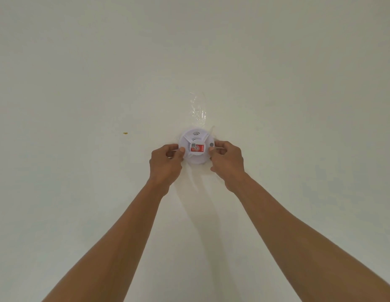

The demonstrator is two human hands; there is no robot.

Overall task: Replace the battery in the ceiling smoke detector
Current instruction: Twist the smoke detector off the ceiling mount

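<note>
Overhead, both hands apparently grip the smoke detector [196, 146] rim.

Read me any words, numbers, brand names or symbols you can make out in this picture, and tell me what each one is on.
No legible words or numbers.
Red label on the smoke detector: white print and a round emblem, too blurred to read.
Small grey square beside that label: possibly a code, unreadable.
Curved arc marks on the detector's face: a wave-like symbol, no text.
Ceiling: no writing.

Plain off-white ceiling [80, 62]; small yellowish speck [125, 133], perhaps stain.
</note>
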